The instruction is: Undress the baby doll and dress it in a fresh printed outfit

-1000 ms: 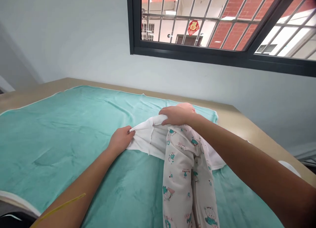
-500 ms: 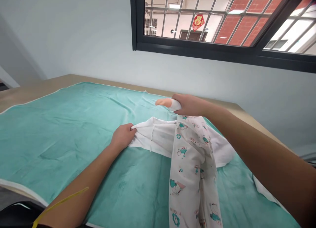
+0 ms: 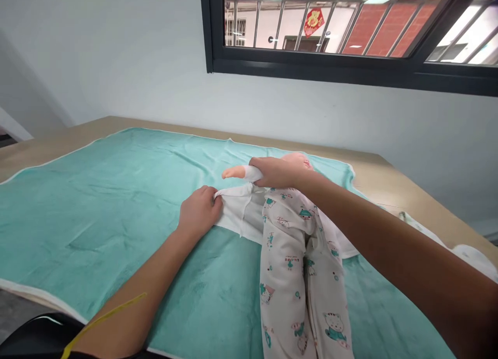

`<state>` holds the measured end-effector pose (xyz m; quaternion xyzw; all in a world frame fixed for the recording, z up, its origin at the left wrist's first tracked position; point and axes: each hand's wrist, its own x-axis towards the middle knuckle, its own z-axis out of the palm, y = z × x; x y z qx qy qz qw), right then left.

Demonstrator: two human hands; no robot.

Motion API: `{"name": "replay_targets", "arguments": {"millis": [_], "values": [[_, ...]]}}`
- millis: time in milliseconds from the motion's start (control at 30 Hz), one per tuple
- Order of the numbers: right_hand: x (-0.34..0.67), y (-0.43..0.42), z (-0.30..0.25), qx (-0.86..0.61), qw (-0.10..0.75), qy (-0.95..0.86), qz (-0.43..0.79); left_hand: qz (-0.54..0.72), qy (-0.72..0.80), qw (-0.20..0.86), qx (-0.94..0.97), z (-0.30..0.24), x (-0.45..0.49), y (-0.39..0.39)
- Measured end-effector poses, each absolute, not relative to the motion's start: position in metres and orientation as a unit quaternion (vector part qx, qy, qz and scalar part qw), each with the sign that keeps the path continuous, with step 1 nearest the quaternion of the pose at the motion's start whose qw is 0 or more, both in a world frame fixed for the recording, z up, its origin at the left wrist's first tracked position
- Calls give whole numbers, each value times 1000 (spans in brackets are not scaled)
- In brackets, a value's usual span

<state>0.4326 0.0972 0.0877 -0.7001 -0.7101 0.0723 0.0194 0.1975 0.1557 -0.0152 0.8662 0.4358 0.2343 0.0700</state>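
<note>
A baby doll (image 3: 301, 163) lies on a teal towel (image 3: 101, 193), dressed in white trousers printed with little teal animals (image 3: 299, 276). A white shirt (image 3: 249, 213) is spread under its body. My right hand (image 3: 274, 172) is closed round the doll's left arm, whose bare hand (image 3: 232, 172) sticks out of a white sleeve. My left hand (image 3: 200, 209) pinches the edge of the white shirt just below that arm.
The towel covers a wooden table (image 3: 385, 185) set against a grey wall. A barred window (image 3: 350, 32) is above. More white cloth (image 3: 459, 250) lies at the table's right edge. A dark object (image 3: 35, 338) shows at the bottom left.
My right hand pulled the doll's arm out through the sleeve, lifted it, then lowered it towards the towel. My left hand kept its hold on the shirt edge.
</note>
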Motion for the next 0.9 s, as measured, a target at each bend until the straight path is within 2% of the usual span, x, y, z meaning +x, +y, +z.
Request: {"name": "replay_targets", "arguments": {"millis": [67,133,333,467,633,767,900], "values": [[428,97,87,-705,25,-705,73,297,406,29,864,-13,197,147],[426,94,87,-710,41,-700,68,316,378,34,870,-10,195,143],[426,89,80,-717,86,-690,52,187,450,184,853,-16,187,169],[427,90,76,-718,90,-688,58,116,358,176,910,-23,185,180],[430,86,76,-720,102,-685,39,114,260,149,947,-20,196,156],[433,79,80,-722,121,-681,36,120,320,179,922,-13,201,153],[433,72,82,-721,152,-674,44,202,408,201,867,10,205,182]]}}
